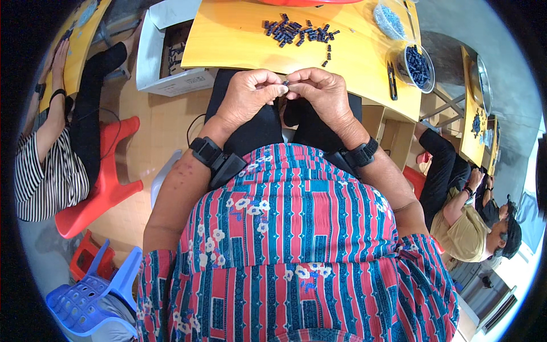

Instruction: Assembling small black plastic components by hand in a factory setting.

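Observation:
My left hand point(250, 94) and my right hand point(323, 96) meet at the near edge of the yellow table point(228, 40), above my lap. Both are closed, thumbs against fingers, pinching a tiny dark piece point(286, 83) between the fingertips. Most of that piece is hidden, and its kind is too small to make out. Beyond my hands lies a loose pile of small dark blue-black plastic parts point(290, 31). A short row of the same parts point(329, 55) runs from the pile toward me.
To the right stand a clear tub point(430, 84) of dark parts, black tweezers point(392, 82) and a tub of light blue pieces point(390, 21). A red basin point(307, 1) shows at the far edge. An open white box point(171, 84) sits left. People work at tables on both sides.

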Tool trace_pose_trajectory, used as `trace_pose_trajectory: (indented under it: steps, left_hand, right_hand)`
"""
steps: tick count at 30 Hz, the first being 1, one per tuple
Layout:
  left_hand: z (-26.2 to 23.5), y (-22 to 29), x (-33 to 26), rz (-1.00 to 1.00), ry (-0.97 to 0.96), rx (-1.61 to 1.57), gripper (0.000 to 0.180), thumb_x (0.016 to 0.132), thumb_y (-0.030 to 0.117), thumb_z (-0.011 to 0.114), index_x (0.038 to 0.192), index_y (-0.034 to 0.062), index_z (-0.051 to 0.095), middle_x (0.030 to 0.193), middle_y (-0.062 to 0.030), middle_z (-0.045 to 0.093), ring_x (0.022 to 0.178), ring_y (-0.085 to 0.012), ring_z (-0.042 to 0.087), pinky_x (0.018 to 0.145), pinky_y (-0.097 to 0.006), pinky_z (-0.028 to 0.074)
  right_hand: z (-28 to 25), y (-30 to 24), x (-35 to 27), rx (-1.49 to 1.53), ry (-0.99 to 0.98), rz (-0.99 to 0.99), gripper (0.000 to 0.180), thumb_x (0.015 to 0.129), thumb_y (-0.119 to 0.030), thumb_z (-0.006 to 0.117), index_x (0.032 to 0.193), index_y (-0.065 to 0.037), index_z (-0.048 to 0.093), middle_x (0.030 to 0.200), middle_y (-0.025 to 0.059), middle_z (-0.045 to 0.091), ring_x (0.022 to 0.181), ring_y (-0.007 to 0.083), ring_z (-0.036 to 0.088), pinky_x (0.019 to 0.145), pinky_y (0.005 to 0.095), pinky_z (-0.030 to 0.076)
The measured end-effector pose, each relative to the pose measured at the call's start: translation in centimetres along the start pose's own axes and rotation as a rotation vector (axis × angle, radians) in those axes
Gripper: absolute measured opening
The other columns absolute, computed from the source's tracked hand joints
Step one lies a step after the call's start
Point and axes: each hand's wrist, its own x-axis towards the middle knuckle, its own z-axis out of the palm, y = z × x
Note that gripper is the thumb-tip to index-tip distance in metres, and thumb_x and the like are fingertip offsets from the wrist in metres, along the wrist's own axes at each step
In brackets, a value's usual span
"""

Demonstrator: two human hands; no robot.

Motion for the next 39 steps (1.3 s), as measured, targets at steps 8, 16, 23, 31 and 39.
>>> trace_pose_trajectory:
  steps: [8,16,23,31,39]
  left_hand:
    - [-0.2,-0.1,-0.1,-0.021,-0.022,0.001,0.013,0.087,0.011,0.067,0.091,-0.0014,0.067,0.078,-0.0012,0.065,0.066,-0.0054,0.057,0.060,-0.020,0.049]
    - [0.0,-0.3,-0.1,-0.018,-0.008,-0.009,0.011,0.085,0.009,0.068,0.086,-0.0015,0.066,0.074,-0.0012,0.063,0.063,-0.0055,0.056,0.058,-0.021,0.049]
    - [0.2,-0.4,-0.3,0.003,0.011,0.043,0.010,0.085,0.007,0.068,0.084,-0.0020,0.064,0.075,-0.0012,0.063,0.065,-0.0053,0.057,0.058,-0.021,0.050]
    - [0.3,0.2,-0.2,-0.024,0.012,0.064,0.009,0.084,0.006,0.069,0.088,-0.0015,0.066,0.077,-0.0012,0.065,0.066,-0.0058,0.059,0.061,-0.022,0.050]
    - [0.2,0.3,-0.1,-0.002,-0.005,0.148,0.007,0.085,0.006,0.068,0.088,0.0002,0.065,0.078,0.0005,0.064,0.066,-0.0046,0.057,0.061,-0.021,0.048]
  right_hand:
    - [0.1,0.0,0.0,-0.210,0.034,-0.067,0.009,0.083,0.003,0.065,0.091,0.003,0.070,0.083,0.0055,0.068,0.071,0.0104,0.064,0.066,0.0221,0.053]
    - [0.2,0.2,0.0,-0.387,0.026,-0.334,0.011,0.079,0.005,0.065,0.087,-0.001,0.071,0.077,0.0076,0.065,0.067,0.0141,0.064,0.062,0.0252,0.051]
    - [0.3,1.1,0.2,-0.388,-0.015,-0.325,0.017,0.074,0.007,0.063,0.086,-0.003,0.068,0.077,0.0097,0.063,0.070,0.0218,0.065,0.064,0.0296,0.051]
    - [-1.3,-1.3,-0.1,-0.720,0.080,-0.516,0.014,0.074,-0.001,0.066,0.087,-0.006,0.070,0.079,0.0117,0.065,0.076,0.0285,0.065,0.068,0.0347,0.053]
    - [-5.4,-0.9,1.5,-0.968,0.211,-0.469,0.015,0.077,0.000,0.066,0.090,-0.006,0.070,0.089,0.0099,0.065,0.080,0.0243,0.066,0.071,0.0312,0.053]
